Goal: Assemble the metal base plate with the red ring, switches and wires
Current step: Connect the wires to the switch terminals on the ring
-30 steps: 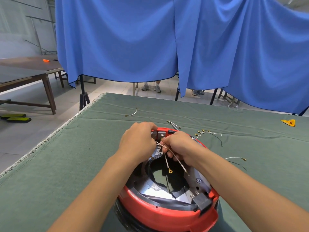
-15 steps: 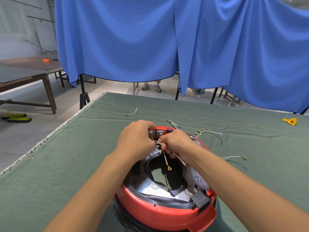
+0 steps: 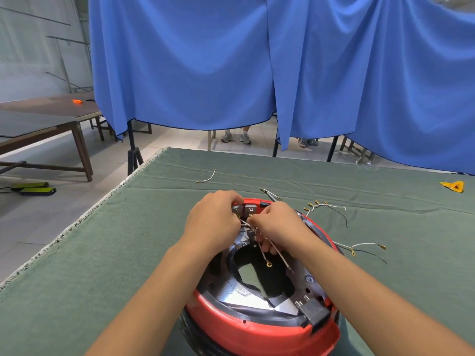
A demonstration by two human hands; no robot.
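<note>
The round red plastic ring already sits around the shiny metal base plate at lower centre on the green cloth-covered surface, with grey switches fitted at its far edge. Wiring looks unfinished: spare white wires lie loose to the right. Both the left hand and the right hand have fingers curled, pinching thin white wires at the switches.

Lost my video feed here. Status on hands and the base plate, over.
Left hand and right hand both pinching wires at the switches on the red ring. Base plate seated inside the ring. Nothing in the way.
</note>
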